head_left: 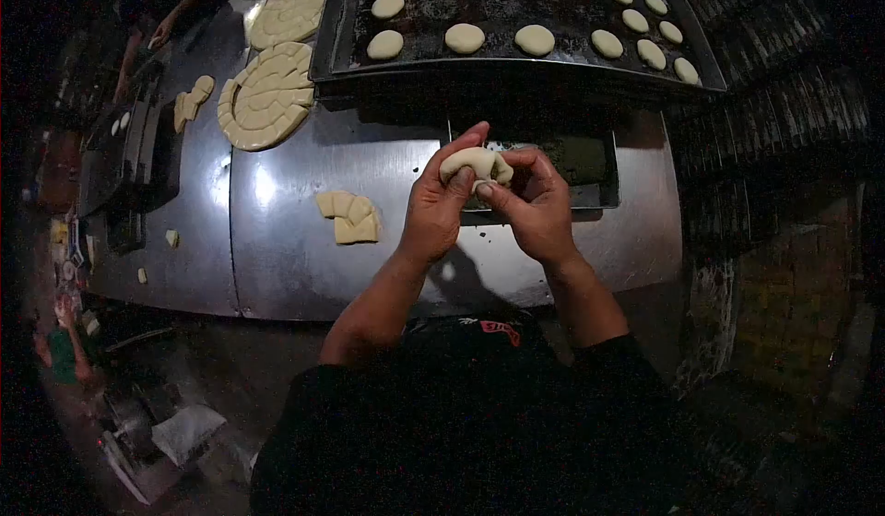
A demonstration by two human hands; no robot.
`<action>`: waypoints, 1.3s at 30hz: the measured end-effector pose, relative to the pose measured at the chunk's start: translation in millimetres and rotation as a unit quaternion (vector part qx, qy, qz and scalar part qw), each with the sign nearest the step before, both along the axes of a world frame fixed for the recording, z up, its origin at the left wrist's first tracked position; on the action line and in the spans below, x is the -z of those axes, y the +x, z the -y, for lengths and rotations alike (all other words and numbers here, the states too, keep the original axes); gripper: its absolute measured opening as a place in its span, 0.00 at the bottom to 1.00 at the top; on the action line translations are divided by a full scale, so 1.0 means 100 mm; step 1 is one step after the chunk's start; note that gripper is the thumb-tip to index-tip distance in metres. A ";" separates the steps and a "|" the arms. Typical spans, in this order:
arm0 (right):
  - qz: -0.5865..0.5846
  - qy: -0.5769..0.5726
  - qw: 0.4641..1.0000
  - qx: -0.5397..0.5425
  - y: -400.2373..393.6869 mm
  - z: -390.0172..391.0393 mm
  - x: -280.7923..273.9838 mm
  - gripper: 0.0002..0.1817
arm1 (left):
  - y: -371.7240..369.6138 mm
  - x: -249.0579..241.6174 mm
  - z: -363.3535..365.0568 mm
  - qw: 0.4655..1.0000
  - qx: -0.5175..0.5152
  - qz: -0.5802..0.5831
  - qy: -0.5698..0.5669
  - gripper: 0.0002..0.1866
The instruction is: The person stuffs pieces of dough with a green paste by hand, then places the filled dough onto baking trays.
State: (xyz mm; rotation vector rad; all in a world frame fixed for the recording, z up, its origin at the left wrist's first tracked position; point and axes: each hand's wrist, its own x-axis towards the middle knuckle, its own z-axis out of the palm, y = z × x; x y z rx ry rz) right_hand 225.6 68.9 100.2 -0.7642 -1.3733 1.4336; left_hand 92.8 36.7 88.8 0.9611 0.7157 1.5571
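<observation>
A pale piece of dough (476, 160) is held between both hands above the metal table, with its edge folded over. My left hand (435, 204) cups it from the left, thumb pressed against the dough. On the other side my right hand (536, 204) pinches the dough's edge between thumb and fingers. Behind the hands lies a rectangular pan (606, 195) with dark green contents, partly hidden by them. A small cluster of cut dough pieces (352, 217) rests on the table left of my left hand.
A large dark baking tray (415, 71) with several round dough pieces stands at the back. Two scored dough rounds (267, 101) lie left of it, near a smaller dough strip (192, 103). Another person's hand (162, 33) shows at upper left. Stacked trays (793, 119) line the right.
</observation>
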 end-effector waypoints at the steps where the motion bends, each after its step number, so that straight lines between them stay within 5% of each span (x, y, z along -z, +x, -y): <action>1: -0.002 0.003 1.000 0.001 -0.03 0.04 0.04 0.15 | 0.05 -0.04 0.04 0.994 -0.074 -0.083 0.003 0.22; 4: 0.149 0.332 0.913 0.185 -0.15 0.14 0.12 0.11 | 0.25 -0.08 0.30 0.977 -0.133 -0.162 -0.038 0.27; 6: 0.199 0.352 0.901 0.160 -0.23 0.32 0.05 0.11 | 0.22 -0.08 0.39 0.972 -0.141 -0.174 -0.068 0.30; 8: 0.222 0.366 0.893 0.138 -0.22 0.42 0.03 0.10 | 0.02 -0.09 0.47 0.995 0.054 0.036 -0.081 0.36; 10: 0.253 0.378 0.880 0.140 -0.09 0.44 0.00 0.10 | -0.23 -0.17 0.61 0.956 0.188 0.162 -0.156 0.36; 11: 0.281 0.387 0.867 0.141 -0.02 0.45 -0.03 0.09 | -0.26 -0.21 0.67 0.956 0.187 0.164 -0.154 0.36; 13: 0.270 0.402 0.864 0.140 0.06 0.49 -0.16 0.09 | -0.32 -0.29 0.74 0.972 0.156 -0.088 -0.152 0.32; 15: 0.207 0.230 0.951 -0.020 0.13 0.58 -0.30 0.09 | -0.23 -0.31 0.79 0.988 0.053 -0.086 -0.117 0.27; 18: 0.238 0.348 0.906 -0.027 0.10 0.68 -0.47 0.13 | -0.24 -0.27 0.85 0.978 0.019 0.052 -0.203 0.20; 20: 0.272 0.464 0.843 -0.025 0.15 0.71 -0.44 0.17 | -0.26 -0.25 0.90 0.977 0.059 0.072 -0.193 0.19; 23: 0.213 0.483 0.842 -0.107 0.30 0.63 -0.50 0.23 | -0.32 -0.18 0.95 0.976 0.137 0.040 -0.166 0.20; 25: 0.190 0.428 0.870 -0.156 0.31 0.66 -0.69 0.21 | -0.30 -0.14 0.95 0.973 0.174 -0.009 -0.154 0.22; 27: 0.082 0.274 0.950 -0.125 0.19 0.76 -0.78 0.15 | -0.20 -0.15 0.90 0.981 0.174 0.017 0.080 0.19; 28: 0.043 0.248 0.964 -0.090 0.12 0.79 -0.76 0.11 | -0.13 -0.23 0.92 0.989 0.109 -0.003 0.097 0.19; 29: 0.042 0.248 0.964 -0.090 0.15 0.76 -0.73 0.11 | -0.05 -0.27 0.94 0.989 0.109 -0.004 0.097 0.19; 31: 0.128 0.222 0.958 -0.129 0.21 0.68 -0.65 0.09 | 0.10 -0.31 0.94 0.979 -0.163 -0.078 0.091 0.17; 36: 0.129 0.246 0.960 -0.019 -0.02 0.90 -0.50 0.06 | 0.09 -0.19 0.91 0.955 -0.270 -0.094 0.079 0.22; 38: 0.009 0.040 0.999 -0.024 -0.07 0.98 -0.50 0.07 | 0.09 -0.17 0.90 0.950 -0.289 -0.070 0.092 0.22; 39: 0.009 0.039 0.999 -0.027 -0.06 0.97 -0.50 0.07 | 0.09 -0.16 0.92 0.945 -0.306 -0.045 0.105 0.23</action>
